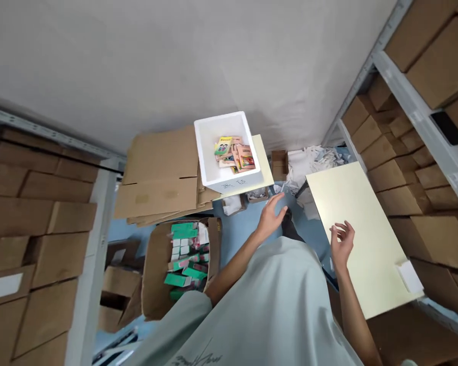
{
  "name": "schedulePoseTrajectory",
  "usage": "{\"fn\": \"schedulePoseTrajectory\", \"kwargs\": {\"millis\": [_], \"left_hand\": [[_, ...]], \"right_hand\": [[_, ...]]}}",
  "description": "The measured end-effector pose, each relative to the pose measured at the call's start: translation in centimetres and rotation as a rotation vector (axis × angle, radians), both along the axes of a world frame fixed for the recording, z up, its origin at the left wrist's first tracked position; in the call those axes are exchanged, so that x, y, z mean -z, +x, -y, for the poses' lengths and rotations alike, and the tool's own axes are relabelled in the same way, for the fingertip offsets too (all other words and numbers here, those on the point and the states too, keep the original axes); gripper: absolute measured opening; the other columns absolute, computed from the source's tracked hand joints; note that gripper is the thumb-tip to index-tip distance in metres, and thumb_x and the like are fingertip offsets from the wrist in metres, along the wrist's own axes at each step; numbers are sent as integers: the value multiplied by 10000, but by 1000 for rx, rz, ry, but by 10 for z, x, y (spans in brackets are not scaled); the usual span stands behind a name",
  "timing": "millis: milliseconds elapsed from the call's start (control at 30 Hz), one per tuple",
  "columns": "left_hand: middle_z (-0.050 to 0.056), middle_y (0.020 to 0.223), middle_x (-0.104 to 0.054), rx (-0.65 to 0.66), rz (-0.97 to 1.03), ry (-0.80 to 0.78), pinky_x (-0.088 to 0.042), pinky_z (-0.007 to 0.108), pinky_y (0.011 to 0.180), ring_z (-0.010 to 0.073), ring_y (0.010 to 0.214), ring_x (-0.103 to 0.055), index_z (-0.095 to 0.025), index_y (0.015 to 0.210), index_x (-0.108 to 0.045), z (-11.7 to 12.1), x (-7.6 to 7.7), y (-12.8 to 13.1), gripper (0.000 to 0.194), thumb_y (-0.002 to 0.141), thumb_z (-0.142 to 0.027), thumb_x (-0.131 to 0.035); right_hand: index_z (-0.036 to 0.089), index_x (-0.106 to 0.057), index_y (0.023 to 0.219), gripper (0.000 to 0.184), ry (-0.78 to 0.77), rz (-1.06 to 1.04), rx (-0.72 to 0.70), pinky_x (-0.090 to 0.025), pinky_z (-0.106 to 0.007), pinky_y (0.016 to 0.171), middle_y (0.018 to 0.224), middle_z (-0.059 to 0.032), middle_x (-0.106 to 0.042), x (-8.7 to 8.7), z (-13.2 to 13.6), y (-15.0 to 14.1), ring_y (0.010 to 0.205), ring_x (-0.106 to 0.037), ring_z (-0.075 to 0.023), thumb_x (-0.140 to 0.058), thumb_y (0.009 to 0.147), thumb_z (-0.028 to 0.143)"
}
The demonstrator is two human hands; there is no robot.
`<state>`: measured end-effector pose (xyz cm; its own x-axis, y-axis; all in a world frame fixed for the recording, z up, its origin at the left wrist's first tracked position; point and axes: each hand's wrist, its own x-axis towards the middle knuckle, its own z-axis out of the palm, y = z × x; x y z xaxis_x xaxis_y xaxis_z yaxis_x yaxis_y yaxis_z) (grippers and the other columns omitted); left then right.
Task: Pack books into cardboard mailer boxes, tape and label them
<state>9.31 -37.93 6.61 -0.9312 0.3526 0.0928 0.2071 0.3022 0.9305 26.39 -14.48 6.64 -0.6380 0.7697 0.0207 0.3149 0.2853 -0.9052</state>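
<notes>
My left hand (270,217) hangs in the air with its fingers stretched and apart, holding nothing. Nearest to it is a white foam box (209,152) with handwriting on its front, which contains several small colourful card packs (232,152). The box stands on a pale yellow board (265,162). Over a second pale yellow board (351,203) on the right is my right hand (342,243), fingers loosely curled and apart with nothing visible between them. Whether it touches that board I cannot tell.
Flattened cardboard (160,168) lies left of the foam box. Below it stands an open carton (152,274) with several green-and-white small boxes (187,274). Shelves of brown cartons rise on both sides. A white block (409,276) sits on the right board's edge; litter (320,157) lies behind.
</notes>
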Motion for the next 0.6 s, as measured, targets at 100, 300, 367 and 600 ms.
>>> {"fn": "schedulePoseTrajectory", "kwargs": {"millis": [100,300,367,600], "left_hand": [[120,1497,-672,-183,31,-29,-526,489,1202,280,1389,-647,-248,1467,-631,19,-3,-38,457,1025,-363,-623],[127,1491,-669,-497,112,-67,-541,462,1189,263,1364,-662,-240,1463,-623,58,-12,-85,463,1050,-450,-608],[130,1504,-662,-576,117,-71,-537,466,1195,263,1368,-661,-236,1466,-615,70,-15,-96,471,1057,-469,-606],[141,1511,-658,-746,155,-75,-556,468,1171,262,1350,-672,-231,1478,-595,122,-1,-145,503,1067,-520,-587]], "right_hand": [[230,-543,1425,575,-33,-20,-242,-629,-402,834,1198,-131,-740,-10,1,-100,945,-748,-229,-675,981,570],[238,-574,1408,509,-68,-56,-722,-636,-397,839,1222,-116,-747,-19,25,-256,912,-735,-214,-660,1010,545],[241,-579,1403,479,-62,-62,-845,-632,-386,828,1215,-106,-749,-19,40,-294,882,-729,-204,-653,1025,525],[271,-591,1392,393,-24,-59,-1098,-632,-358,820,1179,-79,-735,-19,114,-377,889,-711,-195,-596,1067,491]]}}
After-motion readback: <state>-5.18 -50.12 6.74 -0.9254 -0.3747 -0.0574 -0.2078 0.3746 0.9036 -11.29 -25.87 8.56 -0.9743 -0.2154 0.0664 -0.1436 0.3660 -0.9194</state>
